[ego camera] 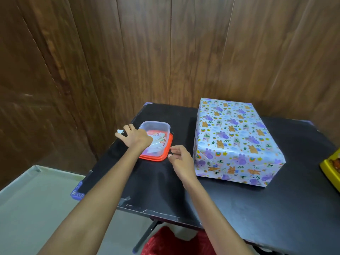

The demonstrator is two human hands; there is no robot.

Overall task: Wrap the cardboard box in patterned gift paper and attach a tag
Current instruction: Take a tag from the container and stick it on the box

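Left hand point(135, 138) reaches past the tub point(165, 126), fingers extended at a white scrap point(120, 131); whether it grips the scrap cannot be determined. Right hand point(181, 159) is released and hovers between tub and box point(237, 140). The box stands wrapped on the table point(239, 208), with no tag visible. Risk: the left wrist may snag the tub and spill the tags point(158, 139).
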